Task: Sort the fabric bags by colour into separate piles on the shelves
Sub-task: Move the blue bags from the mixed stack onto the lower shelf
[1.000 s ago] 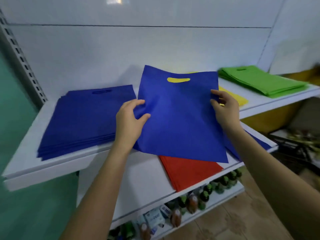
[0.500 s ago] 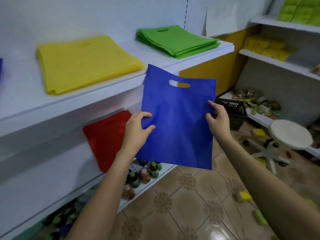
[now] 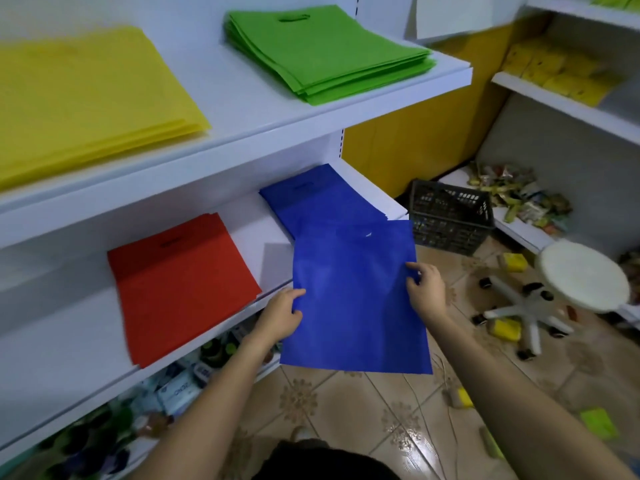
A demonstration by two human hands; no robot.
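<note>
Blue bag [image 3: 356, 299], frame centre | left hand [image 3: 280, 317], right hand [image 3: 424, 289] pinching its side edges | lowered since last look; top edge now over blue pile [image 3: 322, 199] | placement likely imminent

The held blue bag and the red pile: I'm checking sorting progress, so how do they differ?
The blue bag is held up by the left hand and right hand; the red pile lies flat on the lower shelf. Colour differs: blue bag blue, red pile red. Both have a cut-out handle.
</note>
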